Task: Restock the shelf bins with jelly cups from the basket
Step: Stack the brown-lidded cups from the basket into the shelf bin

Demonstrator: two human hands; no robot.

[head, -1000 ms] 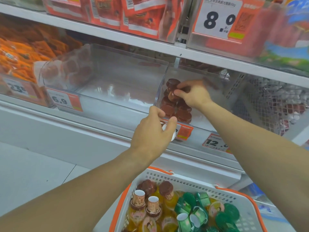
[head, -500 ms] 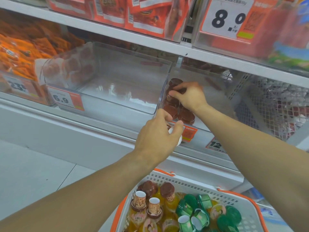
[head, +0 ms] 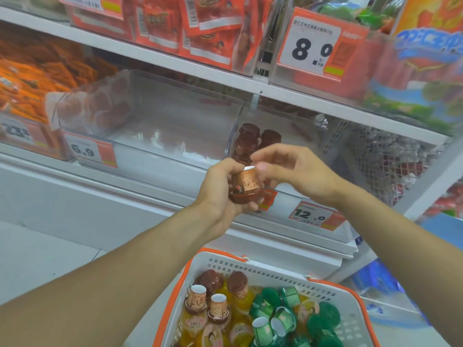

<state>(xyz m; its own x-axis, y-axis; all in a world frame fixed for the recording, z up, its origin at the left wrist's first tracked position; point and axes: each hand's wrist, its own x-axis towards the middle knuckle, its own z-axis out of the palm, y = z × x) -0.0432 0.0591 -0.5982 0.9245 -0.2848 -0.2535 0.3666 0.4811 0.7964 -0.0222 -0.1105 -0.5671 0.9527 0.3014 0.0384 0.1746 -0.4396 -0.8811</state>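
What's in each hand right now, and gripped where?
Left hand holds a brown jelly cup round its body, upside down. Right hand holds nothing; its fingers hang beside the cup's white base.

Both my forearms are bare from the bottom of the view up to the wrists, with no sleeve, cuff or glove on them. My left hand (head: 220, 194) and my right hand (head: 298, 171) carry no ring, watch, strap or bracelet. My fingernails are short and plain, without any polish.
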